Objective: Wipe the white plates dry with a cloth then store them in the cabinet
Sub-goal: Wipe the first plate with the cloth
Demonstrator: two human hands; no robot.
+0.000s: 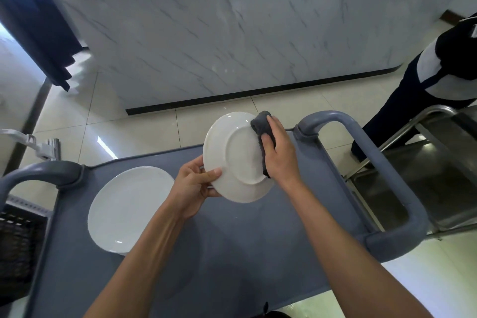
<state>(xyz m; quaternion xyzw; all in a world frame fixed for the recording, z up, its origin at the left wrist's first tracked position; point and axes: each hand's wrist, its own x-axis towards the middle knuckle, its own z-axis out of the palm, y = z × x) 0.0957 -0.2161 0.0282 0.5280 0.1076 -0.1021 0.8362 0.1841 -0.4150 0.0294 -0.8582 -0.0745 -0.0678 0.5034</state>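
Note:
My left hand [196,182] pinches the lower left rim of a white plate [235,157], held tilted above the cart with its underside toward me. My right hand [279,152] grips a folded dark grey cloth [262,125] and presses it against the plate's right edge. A second white plate [129,208] lies face up on the grey cart top [245,253], to the left of my left arm.
The cart has grey loop handles at the left [38,173] and right [402,188]. A steel trolley [433,173] stands to the right with a person [438,70] beside it. A marble-faced counter [219,41] is ahead; a black crate [18,248] sits at left.

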